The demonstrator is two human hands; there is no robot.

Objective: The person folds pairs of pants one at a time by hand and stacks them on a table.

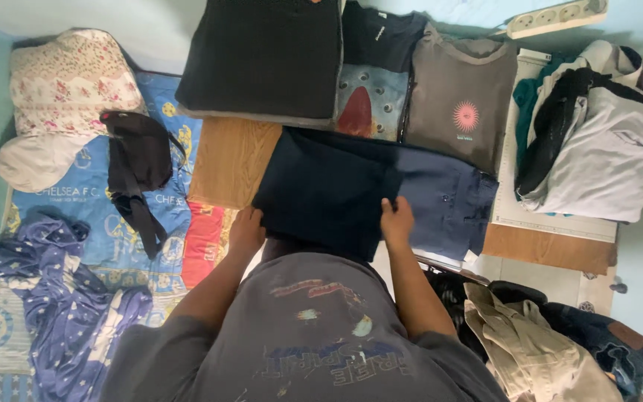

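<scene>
Holding: both hands grip the near edge of the dark navy trousers (pixel 336 190), which lie folded on the wooden board (pixel 228 160) in the middle of the view.
Left hand: the left hand (pixel 247 229) is at 7 o'clock of the trousers, fingers curled closed on the cloth edge.
Right hand: the right hand (pixel 397 221) is at 5 o'clock of the trousers, fingers bent over the fold and pressing the cloth.
Behind the trousers: at 12 o'clock lie a folded black garment (pixel 262 56), a dark shirt with a red print (pixel 373 82) and a grey shirt with a pink sun print (pixel 459 104), side by side.
Right side: at 3 o'clock is a pile of white and dark clothes (pixel 604 141); at 5 o'clock, a beige garment (pixel 522 342).
Left side: at 9 o'clock a black cloth (pixel 137 167) rests on a blue printed sheet (pixel 76 201); a flowered pillow (pixel 61 85) is at 10 o'clock.
</scene>
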